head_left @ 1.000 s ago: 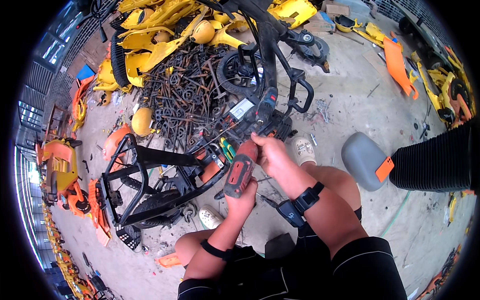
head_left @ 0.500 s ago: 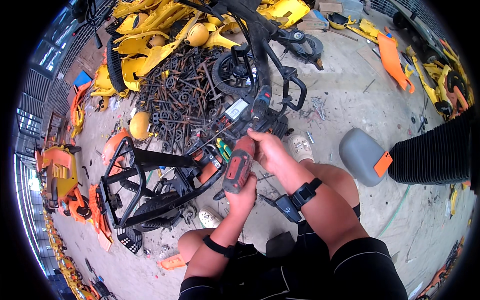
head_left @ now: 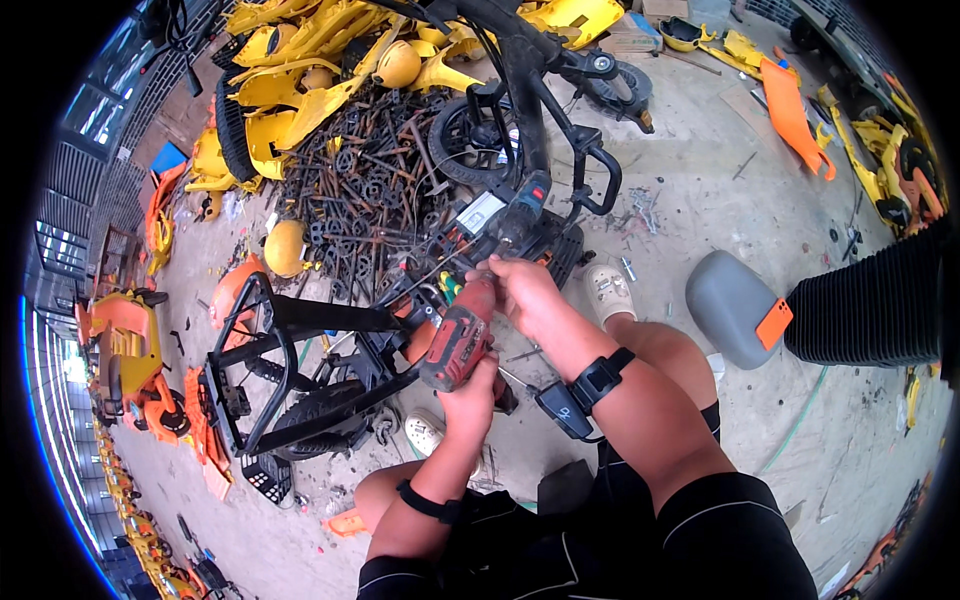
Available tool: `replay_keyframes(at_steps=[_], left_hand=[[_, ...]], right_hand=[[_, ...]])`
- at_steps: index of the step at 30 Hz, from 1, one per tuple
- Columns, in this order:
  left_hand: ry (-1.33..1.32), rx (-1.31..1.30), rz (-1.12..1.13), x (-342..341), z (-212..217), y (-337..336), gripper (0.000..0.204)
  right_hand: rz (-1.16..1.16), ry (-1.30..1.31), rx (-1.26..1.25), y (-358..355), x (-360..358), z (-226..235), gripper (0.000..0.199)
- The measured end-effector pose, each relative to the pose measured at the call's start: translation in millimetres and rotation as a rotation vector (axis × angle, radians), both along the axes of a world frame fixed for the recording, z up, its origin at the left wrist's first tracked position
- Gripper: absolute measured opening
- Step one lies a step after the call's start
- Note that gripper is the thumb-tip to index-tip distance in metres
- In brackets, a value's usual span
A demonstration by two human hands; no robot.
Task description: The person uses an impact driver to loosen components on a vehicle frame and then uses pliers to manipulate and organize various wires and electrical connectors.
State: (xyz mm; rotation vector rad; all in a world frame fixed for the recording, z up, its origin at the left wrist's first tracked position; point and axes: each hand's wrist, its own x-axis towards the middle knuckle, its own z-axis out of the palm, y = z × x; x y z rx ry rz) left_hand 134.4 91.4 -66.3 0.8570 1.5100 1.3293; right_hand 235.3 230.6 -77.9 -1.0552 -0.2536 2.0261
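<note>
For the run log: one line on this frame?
left hand: grips red power drill | right hand: at drill nose | target: black frame

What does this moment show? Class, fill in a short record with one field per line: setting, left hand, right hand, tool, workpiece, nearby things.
Setting: concrete yard floor strewn with scrap parts
Left hand: grips the handle of the red power drill
Right hand: rests on the drill's front end
Tool: drill points up and away at the frame
Workpiece: black scooter frame lying on the floor
Nearby things: pile of rusty metal parts, yellow plastic shells, grey stool, orange phone
</note>
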Motion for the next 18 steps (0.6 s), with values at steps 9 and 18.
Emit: replay_keyframes(at_steps=[9, 18], left_hand=[[-0.192, -0.004, 0.031, -25, 17, -41, 0.044], [-0.068, -0.024, -0.028, -55, 4, -26, 0.043]], right_hand=[[-0.28, 0.108, 0.082, 36, 24, 0, 0.023], [0.038, -0.039, 0.001, 2, 3, 6, 0.022]])
